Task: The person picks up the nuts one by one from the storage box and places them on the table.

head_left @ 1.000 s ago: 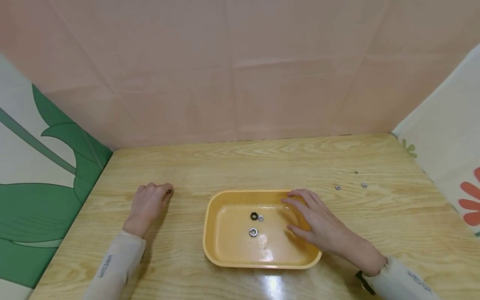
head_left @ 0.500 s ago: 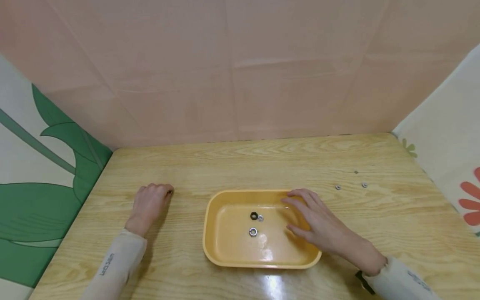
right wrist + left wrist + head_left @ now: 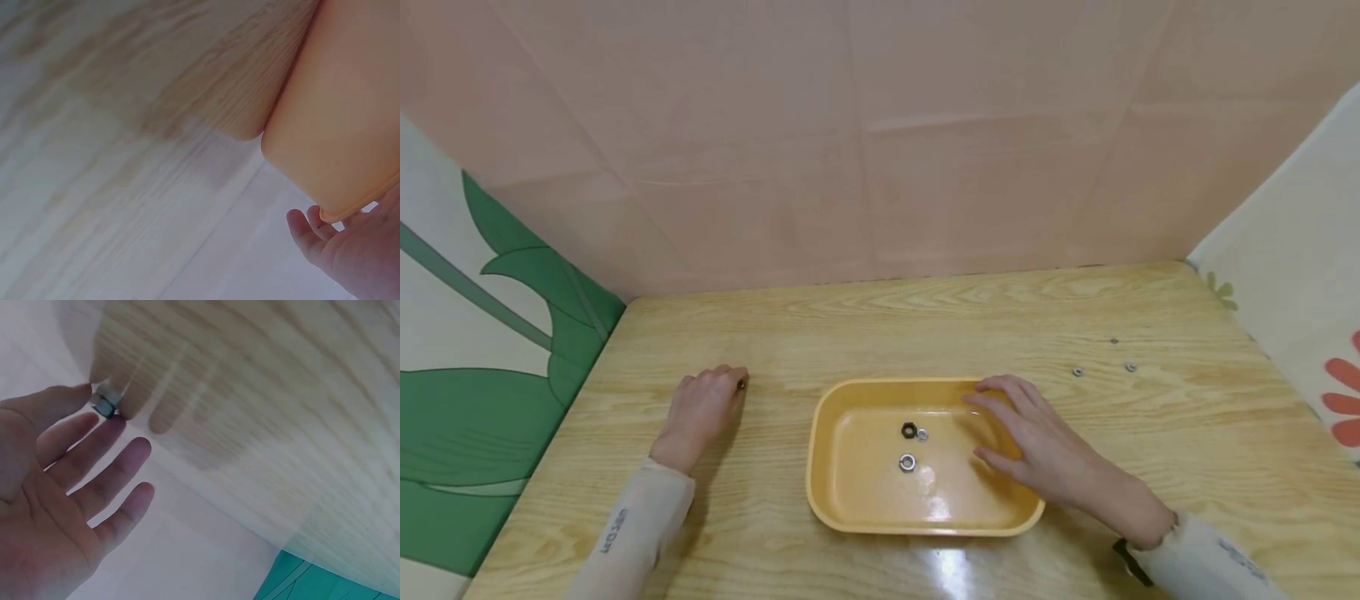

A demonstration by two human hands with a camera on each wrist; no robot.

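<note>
In the head view my left hand (image 3: 700, 412) is on the left of the table, with a small metal nut at its thumb and fingertips. The left wrist view shows that hex nut (image 3: 106, 403) pinched there, while the other fingers stay apart from it. My right hand (image 3: 1037, 437) lies over the right end of a yellow tray (image 3: 814, 450), fingers spread and loosely bent. In the right wrist view its fingers (image 3: 303, 231) touch the tray's corner rim. Inside the tray lie a dark nut (image 3: 909, 431), a small silver nut (image 3: 922, 435) and a larger silver nut (image 3: 907, 462).
On the table's (image 3: 895, 325) right side lie two small silver nuts, one nearer (image 3: 1078, 372) and one further right (image 3: 1131, 367), and a tiny dark piece (image 3: 1114, 341). A pink backdrop (image 3: 865, 167) rises behind the table, and printed cloths stand at both sides.
The left hand keeps its hold on the nut and has barely shifted. The right hand stays at the tray. The head view has tilted very slightly.
</note>
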